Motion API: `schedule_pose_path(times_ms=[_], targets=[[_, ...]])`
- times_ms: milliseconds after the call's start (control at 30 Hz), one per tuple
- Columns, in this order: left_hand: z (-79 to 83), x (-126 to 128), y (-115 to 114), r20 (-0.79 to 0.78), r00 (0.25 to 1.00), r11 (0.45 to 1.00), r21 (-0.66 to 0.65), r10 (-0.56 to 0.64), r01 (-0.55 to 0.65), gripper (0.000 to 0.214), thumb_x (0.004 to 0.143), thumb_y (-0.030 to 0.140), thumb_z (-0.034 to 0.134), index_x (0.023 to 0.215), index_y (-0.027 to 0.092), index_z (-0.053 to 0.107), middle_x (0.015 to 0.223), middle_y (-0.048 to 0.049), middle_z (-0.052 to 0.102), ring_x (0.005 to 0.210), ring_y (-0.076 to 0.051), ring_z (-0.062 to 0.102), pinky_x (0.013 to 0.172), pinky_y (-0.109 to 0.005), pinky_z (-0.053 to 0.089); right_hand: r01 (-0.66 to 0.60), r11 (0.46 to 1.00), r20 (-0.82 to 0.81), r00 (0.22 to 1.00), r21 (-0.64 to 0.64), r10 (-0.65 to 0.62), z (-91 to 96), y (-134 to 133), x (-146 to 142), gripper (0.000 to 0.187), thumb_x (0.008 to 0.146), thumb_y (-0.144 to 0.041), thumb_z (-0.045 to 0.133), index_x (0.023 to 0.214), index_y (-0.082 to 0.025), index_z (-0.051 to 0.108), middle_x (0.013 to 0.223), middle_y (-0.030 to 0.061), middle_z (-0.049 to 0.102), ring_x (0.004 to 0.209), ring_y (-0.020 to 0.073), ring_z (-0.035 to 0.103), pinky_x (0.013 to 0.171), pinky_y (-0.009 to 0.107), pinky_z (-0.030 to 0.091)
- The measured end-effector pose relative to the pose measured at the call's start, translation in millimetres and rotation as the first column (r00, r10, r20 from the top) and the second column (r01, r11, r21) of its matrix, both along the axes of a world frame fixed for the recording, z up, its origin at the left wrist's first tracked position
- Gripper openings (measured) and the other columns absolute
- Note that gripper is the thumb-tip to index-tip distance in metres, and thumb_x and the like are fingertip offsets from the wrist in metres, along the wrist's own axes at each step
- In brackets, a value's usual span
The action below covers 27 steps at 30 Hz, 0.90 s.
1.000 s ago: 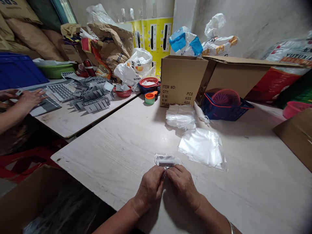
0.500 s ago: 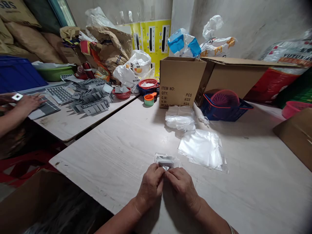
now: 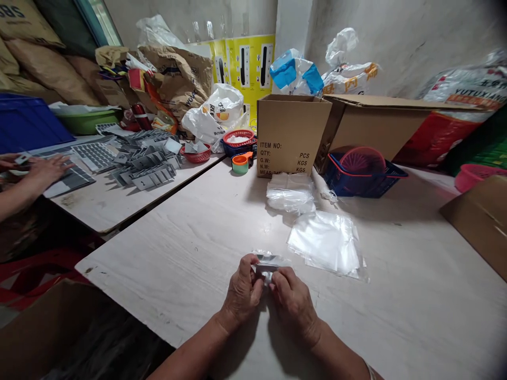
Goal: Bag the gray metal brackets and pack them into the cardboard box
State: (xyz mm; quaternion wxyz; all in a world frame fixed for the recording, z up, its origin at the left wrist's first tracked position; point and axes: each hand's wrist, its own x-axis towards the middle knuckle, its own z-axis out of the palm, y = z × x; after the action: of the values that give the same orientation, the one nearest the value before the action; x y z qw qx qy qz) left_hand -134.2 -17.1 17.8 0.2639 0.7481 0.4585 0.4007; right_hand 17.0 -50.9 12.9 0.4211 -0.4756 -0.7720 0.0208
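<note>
Between my hands, near the front of the pale table (image 3: 190,253), is a small grey item in a clear plastic bag (image 3: 267,267). My left hand (image 3: 244,290) grips its left side, index finger on top and thumb at the near edge. The fingers of my right hand (image 3: 292,295) pinch its near right corner. What exactly lies inside the plastic I cannot make out. Just beyond, to the right, lies a stack of flat clear plastic bags (image 3: 327,243), with a folded bundle of clear bags (image 3: 291,192) behind it.
A cardboard box (image 3: 293,134) and a blue basket (image 3: 360,177) stand at the back. An orange and green tape roll (image 3: 240,164) sits left of the box. On the left table are grey folded pieces (image 3: 148,161) and a co-worker's hand (image 3: 49,171).
My left hand has shifted its fingers up onto the bagged item's top left edge. The right fingers have curled more around its near corner. The view has shifted slightly.
</note>
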Motion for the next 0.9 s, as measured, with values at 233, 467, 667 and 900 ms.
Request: schedule_pose_path(times_ms=[233,467,667,900], targets=[[4.3,-2.0,8.5,-0.104,0.994,0.998,0.064,-0.021,0.028,0.026,0.069,0.007,0.043,0.090,0.021,0.043,0.070,0.0043,0.048,0.058,-0.010,0.047,0.055,-0.022,0.040,0.086,0.987,-0.058,0.994,-0.135,-0.095,1.5,12.8,-1.1,0.048,0.075,-0.013,0.045,0.122,-0.019,0.038,0.113,0.0115,0.047,0.089,0.0205,0.056,0.070,0.032,0.050],[15.2,-2.9,2.2,-0.130,0.991,0.993,0.104,-0.033,0.046,0.028,0.071,0.012,0.049,0.097,0.020,0.047,0.082,-0.0010,0.056,0.068,-0.013,0.051,0.061,-0.026,0.044,0.137,0.937,-0.145,0.971,-0.320,-0.191,2.9,21.8,-3.6,0.030,0.060,-0.013,0.045,0.089,-0.021,0.049,0.084,0.0008,0.050,0.066,0.0141,0.049,0.057,0.025,0.041],[12.3,0.2,3.0,-0.091,0.995,0.999,-0.001,-0.035,0.035,0.022,0.075,0.012,0.045,0.095,0.021,0.047,0.083,0.0002,0.056,0.068,-0.012,0.052,0.064,-0.027,0.046,0.104,0.946,-0.259,0.947,-0.308,-0.188,-1.4,21.3,-3.1,0.025,0.058,-0.011,0.043,0.080,-0.021,0.048,0.076,-0.0012,0.047,0.065,0.0137,0.045,0.058,0.025,0.038],[7.9,2.3,6.7,-0.144,0.988,0.992,0.105,-0.054,0.070,0.042,0.061,0.004,0.040,0.100,0.021,0.046,0.092,-0.0031,0.053,0.084,-0.017,0.052,0.074,-0.033,0.046,-0.107,0.929,-0.267,0.964,-0.354,0.010,11.5,12.6,7.9,0.025,0.068,-0.018,0.049,0.093,-0.019,0.050,0.082,0.0004,0.049,0.068,0.0134,0.046,0.060,0.026,0.040]])
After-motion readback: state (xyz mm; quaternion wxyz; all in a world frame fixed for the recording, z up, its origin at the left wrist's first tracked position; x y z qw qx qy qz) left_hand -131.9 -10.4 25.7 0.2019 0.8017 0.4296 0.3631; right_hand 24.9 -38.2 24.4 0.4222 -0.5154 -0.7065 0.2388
